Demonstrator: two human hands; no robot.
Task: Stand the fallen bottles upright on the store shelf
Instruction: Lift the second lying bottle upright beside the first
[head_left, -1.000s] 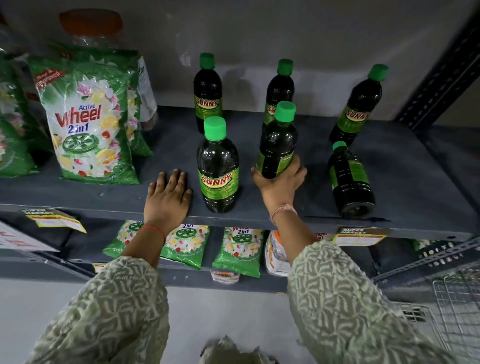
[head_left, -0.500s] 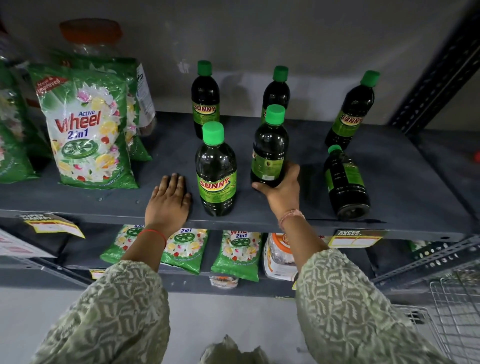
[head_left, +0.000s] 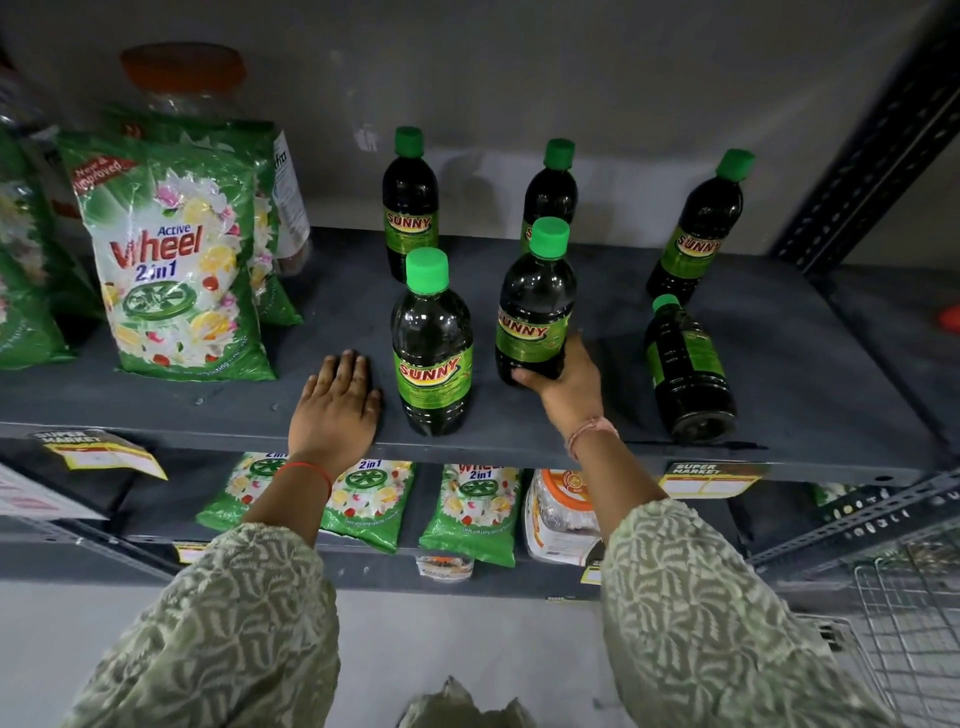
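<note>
While it steadies: right hand (head_left: 569, 387) is wrapped around the standing bottle (head_left: 535, 306).
Left hand (head_left: 335, 402): flat, holding nothing, leaning on the shelf (head_left: 208, 410).
Still down: fallen bottle (head_left: 688, 369).

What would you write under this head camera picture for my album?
Right hand grips an upright Sunny bottle on the shelf; one bottle lies fallen.

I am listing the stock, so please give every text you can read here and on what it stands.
"SUNNY": label of the front bottle and its neighbours.
"Active Wheel 2in1" and "New & Improved": detergent bag.
"2in1": bags on the lower shelf.
"SUPER MARKET": shelf tags.
Small print on the labels, bags and tags: too small to read.
</note>
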